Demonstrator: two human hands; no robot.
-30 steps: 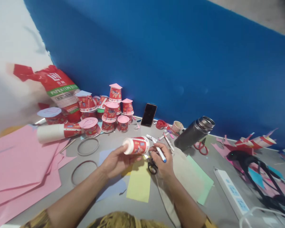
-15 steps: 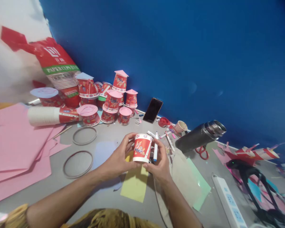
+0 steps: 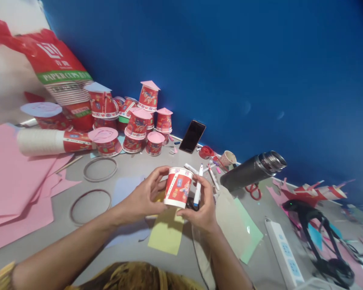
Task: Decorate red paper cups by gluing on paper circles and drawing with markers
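Observation:
Held up between my two hands over the table is a red and white paper cup (image 3: pixel 178 188), upright and slightly tilted, with printed figures on its side. My left hand (image 3: pixel 151 193) grips it from the left, fingers behind and thumb low. From the right, my right hand (image 3: pixel 202 205) has its thumb at the cup's lower edge and its fingers around the far side. A white marker with a blue end (image 3: pixel 197 187) lies against the right fingers and seems held there too. Beneath the cup is a yellow paper sheet (image 3: pixel 166 235).
Decorated paper cups (image 3: pixel 138 124) stand stacked at back left, beside a bag of paper cups (image 3: pixel 63 72). Two rings (image 3: pixel 100 169), pink sheets (image 3: pixel 18 177), a phone (image 3: pixel 192 137), a dark flask (image 3: pixel 249 171), red scissors (image 3: pixel 254 191) and a power strip (image 3: pixel 284 251) lie around.
The cup has been turned between my hands: its printed figure has moved to the right and another part of the print faces me. The marker is tilted a little more. The view has shifted slightly.

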